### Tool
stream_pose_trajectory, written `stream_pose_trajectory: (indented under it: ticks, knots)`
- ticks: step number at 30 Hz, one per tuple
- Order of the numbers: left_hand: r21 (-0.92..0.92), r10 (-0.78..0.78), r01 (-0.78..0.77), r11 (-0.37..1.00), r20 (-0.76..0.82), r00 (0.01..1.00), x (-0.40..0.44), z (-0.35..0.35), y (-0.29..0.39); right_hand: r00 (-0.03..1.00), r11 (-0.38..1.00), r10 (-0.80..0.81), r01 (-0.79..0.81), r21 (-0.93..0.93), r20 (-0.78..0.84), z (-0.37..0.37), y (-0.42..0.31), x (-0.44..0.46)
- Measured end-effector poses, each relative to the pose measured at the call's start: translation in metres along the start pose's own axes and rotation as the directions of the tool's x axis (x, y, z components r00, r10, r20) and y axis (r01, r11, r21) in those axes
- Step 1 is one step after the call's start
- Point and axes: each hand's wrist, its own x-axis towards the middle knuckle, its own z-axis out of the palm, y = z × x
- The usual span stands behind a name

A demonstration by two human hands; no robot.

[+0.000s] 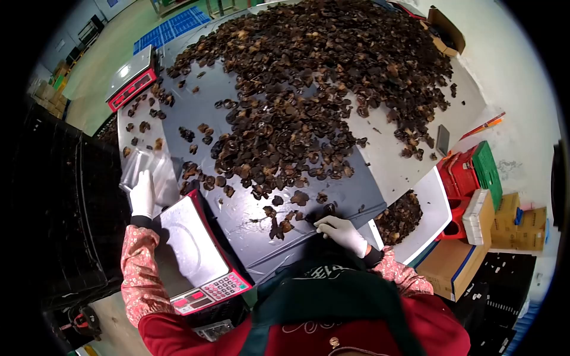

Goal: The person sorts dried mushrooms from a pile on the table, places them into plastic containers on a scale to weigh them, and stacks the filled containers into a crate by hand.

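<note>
My left hand, in a white glove, is at the left table edge with its fingers on a clear plastic bag, which it appears to grip; the thumb side is hard to see. My right hand, gloved too, is low at the near table edge, fingers bent together and pointing left. Whether a small piece is between its fingertips I cannot make out. Just beyond it lie loose dried black fungus pieces. A large heap of the same black fungus spreads over the grey tabletop.
A red scale with a steel plate stands close on my left; a second scale sits at the far left corner. At right are a white bin with fungus, red and green crates, cardboard boxes and a dark flat object.
</note>
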Motion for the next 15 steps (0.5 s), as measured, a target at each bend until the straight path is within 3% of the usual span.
stream_pose_trajectory:
  ticks: [1, 2, 3, 5, 6, 7, 9, 11, 13, 14, 15]
  knots:
    - [0.086, -0.169, 0.158, 0.984, 0.133, 0.977, -0.001, -0.012, 0.009, 1.0, 1.0, -0.003, 0.003, -0.003, -0.005, -0.008, -0.003, 0.002]
    - [0.07, -0.087, 0.084, 0.994, 0.045, 0.995, -0.005, -0.007, 0.0, 0.999, 1.0, -0.022, 0.022, 0.016, -0.025, -0.01, -0.007, 0.004]
    - [0.011, -0.286, 0.286, 0.958, -0.023, 0.958, 0.002, -0.019, 0.01, 0.997, 0.998, -0.052, 0.053, 0.036, -0.053, -0.018, -0.008, 0.008]
    - [-0.038, -0.309, 0.307, 0.951, -0.165, 0.937, 0.0, -0.028, 0.017, 0.992, 0.995, -0.096, 0.098, 0.018, -0.087, -0.026, -0.001, 0.02]
    - [-0.167, -0.467, 0.447, 0.879, -0.116, 0.876, 0.001, -0.043, 0.034, 0.985, 0.989, -0.148, 0.146, -0.027, -0.088, -0.039, -0.003, 0.031]
    - [0.089, -0.387, 0.383, 0.919, 0.031, 0.922, -0.007, -0.032, 0.026, 0.978, 0.981, -0.19, 0.185, -0.063, -0.087, -0.046, -0.005, 0.036]
    - [0.116, -0.025, 0.019, 0.993, 0.052, 0.998, -0.022, -0.033, 0.036, 0.98, 0.983, -0.179, 0.175, -0.05, -0.092, -0.055, -0.009, 0.049]
    - [0.073, -0.05, 0.042, 0.996, 0.103, 0.993, -0.018, -0.034, 0.028, 0.974, 0.977, -0.208, 0.203, -0.065, -0.085, -0.061, -0.011, 0.054]
    - [0.025, -0.082, 0.085, 0.996, -0.101, 0.991, -0.019, -0.071, 0.037, 0.986, 0.986, -0.154, 0.149, -0.073, -0.061, -0.07, -0.025, 0.078]
    - [-0.016, -0.05, 0.049, 0.999, -0.128, 0.99, -0.02, -0.072, 0.037, 0.978, 0.981, -0.191, 0.187, -0.055, -0.08, -0.07, -0.022, 0.079]
    - [-0.058, -0.23, 0.223, 0.973, -0.174, 0.957, -0.037, -0.102, 0.051, 0.983, 0.971, -0.182, 0.175, -0.161, -0.032, -0.078, -0.043, 0.095]
